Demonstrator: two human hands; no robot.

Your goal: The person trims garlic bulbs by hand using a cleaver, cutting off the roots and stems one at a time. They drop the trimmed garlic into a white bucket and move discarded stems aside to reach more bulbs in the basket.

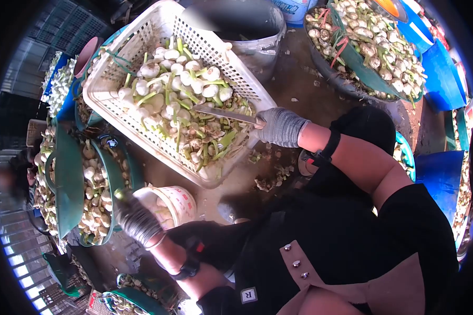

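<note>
My right hand [282,127], in a grey knitted glove, is closed on the handle of a knife [228,114]. The blade points left over trimmed garlic bulbs [176,79] and green stem pieces in a white perforated basket [168,170]. My left hand [136,218], gloved too and blurred by motion, is beside a white bucket [181,203] with red print. A small pale green thing [120,194] shows at its fingertips, too smeared to make out, and the hold on it is unclear.
Green tubs of garlic [93,199] stand at the left. A grey bucket [255,50] is behind the basket. At the back right a dark basin [326,73] and a green container hold more garlic [383,47]. Blue tubs [442,76] line the right side. Scraps [276,178] lie on the floor.
</note>
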